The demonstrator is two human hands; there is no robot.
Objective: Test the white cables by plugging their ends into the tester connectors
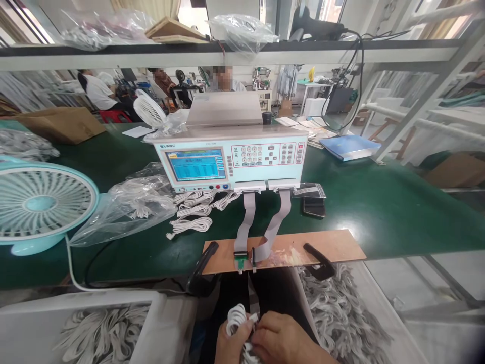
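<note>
My left hand (232, 339) is closed around a coiled white cable (237, 317), low in the view above my lap. Beside it, my right hand (278, 336) has its fingers bent at the cable's small white plug end, pinching there. Its fingertips partly hide what they grip. Just beyond the hands, a wooden board (303, 247) lies along the table edge, with two grey ribbon cables (245, 222) running down to it. A small green circuit board (241, 261) sits at the end of one ribbon. Both ribbons come from the tester (231, 159) with a lit blue screen.
Bundled white cables (193, 210) lie before the tester, beside a plastic bag (132, 207) and a turquoise fan (41, 202). White bins of cables (109, 328) flank my legs. Black clamps (320, 260) hold the board. A blue folder (350, 146) lies at right. People sit beyond.
</note>
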